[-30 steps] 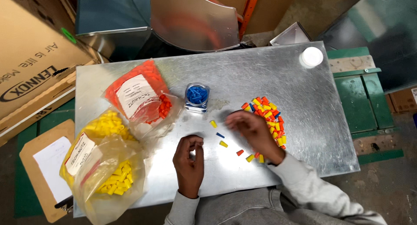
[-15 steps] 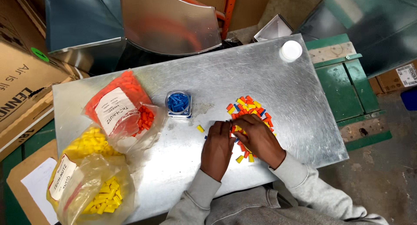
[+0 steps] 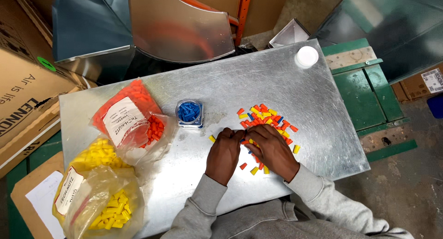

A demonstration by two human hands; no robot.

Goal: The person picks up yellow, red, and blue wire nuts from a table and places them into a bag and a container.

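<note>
A loose pile of small orange, yellow and blue plastic caps point(image 3: 266, 117) lies on the metal sheet table point(image 3: 318, 96). My left hand point(image 3: 224, 155) and my right hand point(image 3: 272, 149) rest side by side at the near edge of that pile, fingertips meeting over a few caps. What the fingers pinch is hidden. A single yellow cap point(image 3: 212, 138) lies just left of my left hand. A small clear jar of blue caps point(image 3: 189, 113) stands further left, apart from both hands.
A plastic bag of orange caps point(image 3: 131, 119) and a bag of yellow caps point(image 3: 99, 193) lie at the table's left. A white lid point(image 3: 306, 56) sits at the far right corner. Sheet-metal ducting point(image 3: 138, 26) stands behind; cardboard boxes point(image 3: 23, 96) at left.
My left hand has moved right from the table's middle to join my right hand at the pile. The view has shifted, so everything sits further left.
</note>
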